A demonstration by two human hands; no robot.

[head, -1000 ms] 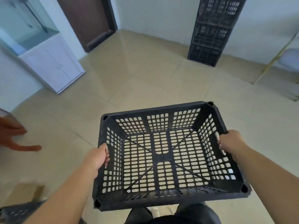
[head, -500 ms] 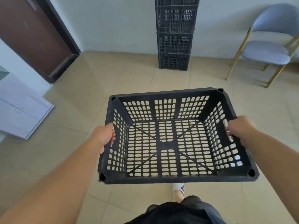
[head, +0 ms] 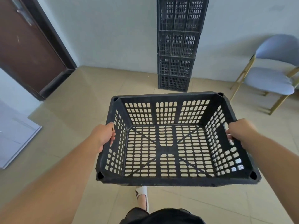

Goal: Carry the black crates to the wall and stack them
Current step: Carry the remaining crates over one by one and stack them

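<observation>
carried crate [head: 169, 181]: 1, left hand [head: 103, 136] and right hand [head: 239, 133] each curl fingers round a side handle | stack [head: 175, 46] at 12 o'clock against wall [head: 113, 38]: 4 crates visible | chair [head: 268, 81] at 2 o'clock: 1

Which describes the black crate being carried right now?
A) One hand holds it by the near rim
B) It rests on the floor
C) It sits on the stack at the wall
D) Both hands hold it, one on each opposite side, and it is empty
D: the left hand and right hand grip opposite sides of the carried crate. Nothing lies inside it, and the stack stands ahead, apart from it.
</observation>
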